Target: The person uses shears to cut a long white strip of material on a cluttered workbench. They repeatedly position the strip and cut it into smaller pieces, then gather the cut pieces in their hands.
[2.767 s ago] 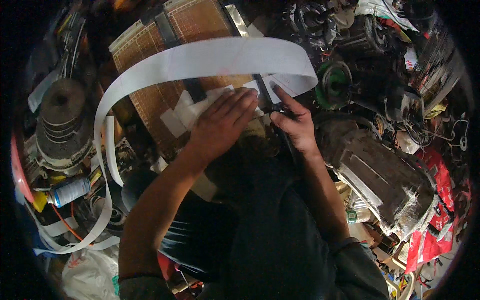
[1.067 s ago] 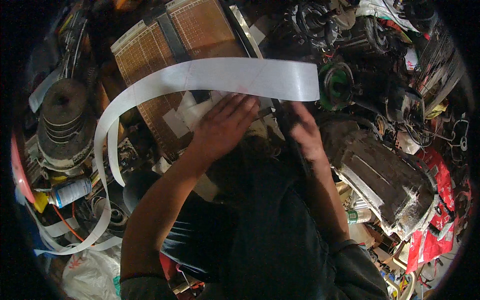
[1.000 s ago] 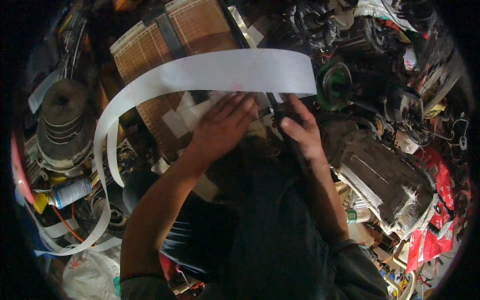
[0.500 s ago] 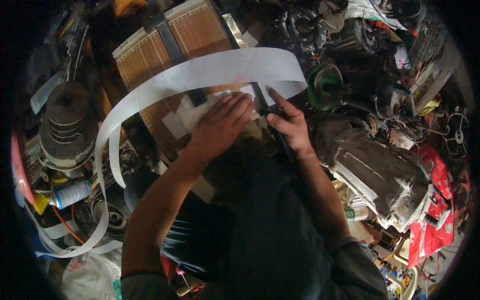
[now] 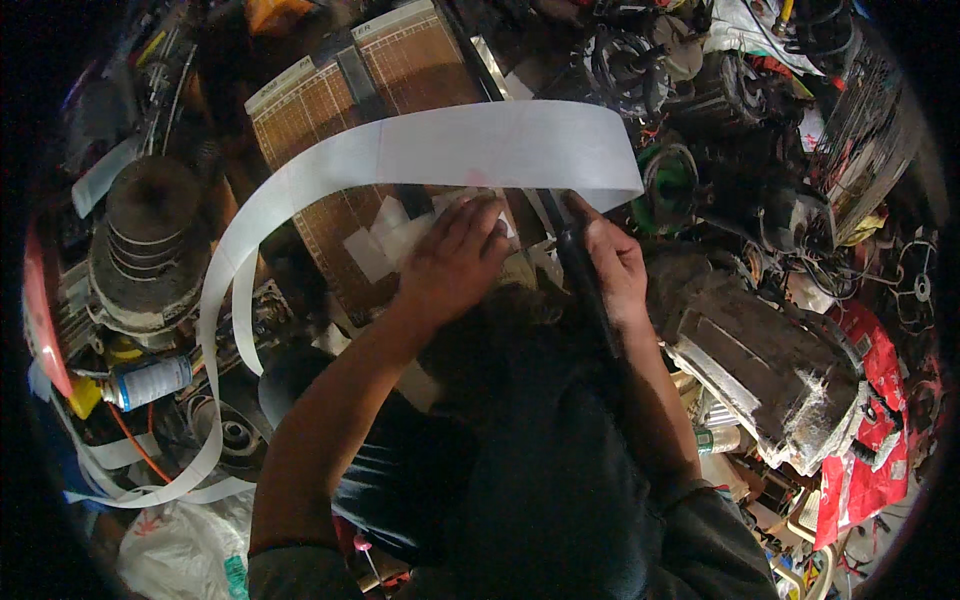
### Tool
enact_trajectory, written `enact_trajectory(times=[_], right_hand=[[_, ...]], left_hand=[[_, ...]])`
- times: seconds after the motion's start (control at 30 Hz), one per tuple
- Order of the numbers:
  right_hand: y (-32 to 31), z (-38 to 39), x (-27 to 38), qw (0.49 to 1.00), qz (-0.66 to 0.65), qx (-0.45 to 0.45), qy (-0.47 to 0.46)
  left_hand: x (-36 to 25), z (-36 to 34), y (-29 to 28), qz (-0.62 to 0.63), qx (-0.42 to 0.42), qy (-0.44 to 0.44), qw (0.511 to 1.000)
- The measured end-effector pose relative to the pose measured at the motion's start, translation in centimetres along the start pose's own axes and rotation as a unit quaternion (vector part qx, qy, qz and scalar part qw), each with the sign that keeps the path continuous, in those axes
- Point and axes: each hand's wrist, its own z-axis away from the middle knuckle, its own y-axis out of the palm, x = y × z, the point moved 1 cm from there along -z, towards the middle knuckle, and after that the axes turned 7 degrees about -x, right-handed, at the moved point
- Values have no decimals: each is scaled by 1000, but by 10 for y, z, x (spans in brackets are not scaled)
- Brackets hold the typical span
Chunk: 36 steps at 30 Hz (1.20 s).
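Note:
A brown guillotine paper cutter [image 5: 320, 240] with a printed grid lies in front of me at a slant. My left hand [image 5: 455, 250] rests on its board, palm down with the fingers lying flat over white paper. Several cut white pieces [image 5: 370, 254] lie beside that hand. My right hand [image 5: 616, 265] is closed round the cutter's long black blade arm [image 5: 585, 275], which is raised off the board's right edge. A wide white paper strip [image 5: 480, 140] arches over the board and loops away to the left. Its end near my left hand is hidden.
A dusty motor housing [image 5: 760, 345] and a dark motor with a green end [image 5: 668, 185] stand at the right. On the left are a stacked cylindrical part [image 5: 150, 240] and a spray can [image 5: 150, 383]. A white plastic bag [image 5: 185, 545] lies at the lower left.
My right hand has moved from the board's edge to the right and closed round the blade arm, which now stands raised. The strip's loop has shifted slightly right; my left hand stays on the board.

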Motion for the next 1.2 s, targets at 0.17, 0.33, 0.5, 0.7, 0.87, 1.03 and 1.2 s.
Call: enact_trajectory(times=[0.17, 0.33, 0.5, 0.7, 0.87, 1.03, 1.2], right_hand=[[1, -10, -27, 995, -84, 19, 49], [3, -22, -42, 997, -70, -35, -9], [5, -23, -33, 997, -58, -35, -21], [8, -19, -32, 998, -40, -32, -34], [9, -19, -34, 998, -42, -39, -28], [10, -17, -31, 998, -35, -42, -24], [-3, -12, -29, 996, -74, -52, 17]], left_hand=[[1, -7, -8, 39, 19, 33, 999], [2, -7, 1, 49, 61, 39, 996], [1, -7, 0, 42, 50, 32, 997], [2, -8, -1, 65, 64, 26, 995], [3, -6, 2, 76, 53, 22, 995], [2, -7, -1, 75, 57, 19, 995], [1, -6, -2, 71, 56, 15, 996]])
